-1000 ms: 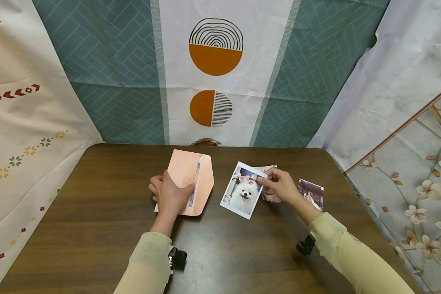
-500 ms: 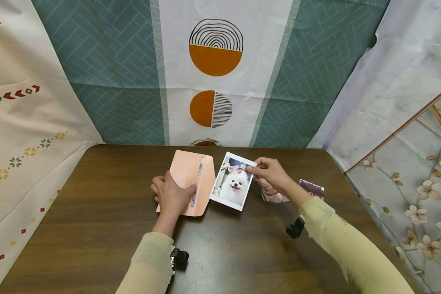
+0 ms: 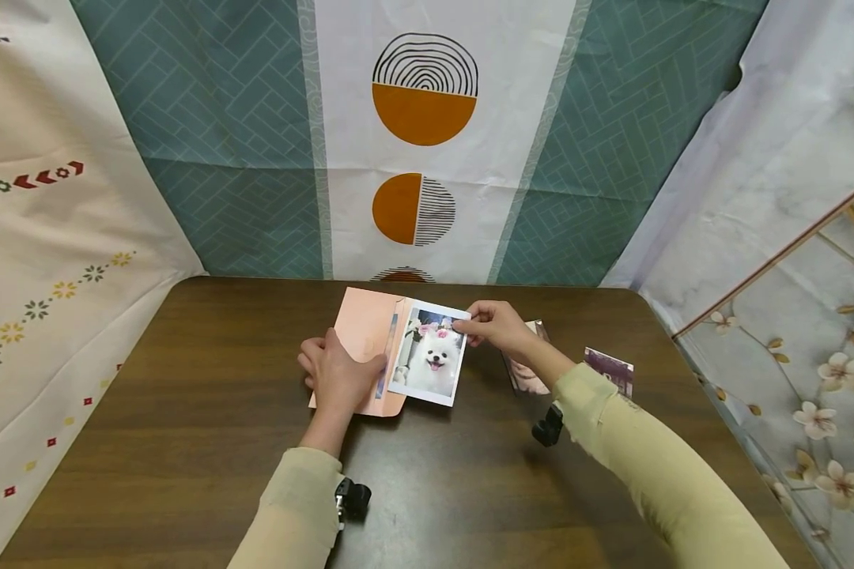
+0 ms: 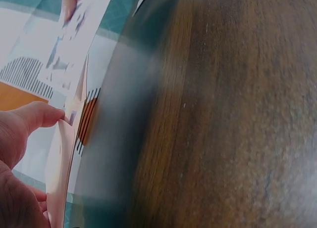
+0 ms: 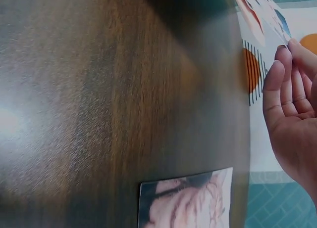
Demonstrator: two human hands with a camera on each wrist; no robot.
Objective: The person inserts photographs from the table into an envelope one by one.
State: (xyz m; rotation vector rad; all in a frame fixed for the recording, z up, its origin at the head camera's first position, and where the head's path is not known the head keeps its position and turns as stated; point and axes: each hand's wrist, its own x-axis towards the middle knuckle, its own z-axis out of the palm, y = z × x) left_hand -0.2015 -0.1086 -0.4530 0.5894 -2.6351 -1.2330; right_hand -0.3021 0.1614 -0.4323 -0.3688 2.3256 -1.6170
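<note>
My left hand (image 3: 343, 373) grips a pink envelope (image 3: 366, 324) raised a little off the table, its thumb at the opening with the flap spread to the right. A bluish strip of something inside shows along that opening. In the left wrist view the thumb and fingers of the left hand (image 4: 22, 139) hold the envelope (image 4: 59, 173) between them. Between thumb and fingers, my right hand (image 3: 501, 328) pinches the upper right edge of a photo (image 3: 430, 359) of a white dog wearing flowers. The photo's left edge overlaps the envelope's flap.
To the right, partly behind the right forearm, lies a pinkish photo (image 3: 529, 378). Farther right is a purple-toned photo (image 3: 610, 370) on the brown wooden table (image 3: 206, 442). Patterned cloths hang behind the table and along both sides.
My right hand has carried the dog photo leftward, from beside the pinkish photo to over the envelope's flap. The left hand keeps its grip on the envelope, almost in place.
</note>
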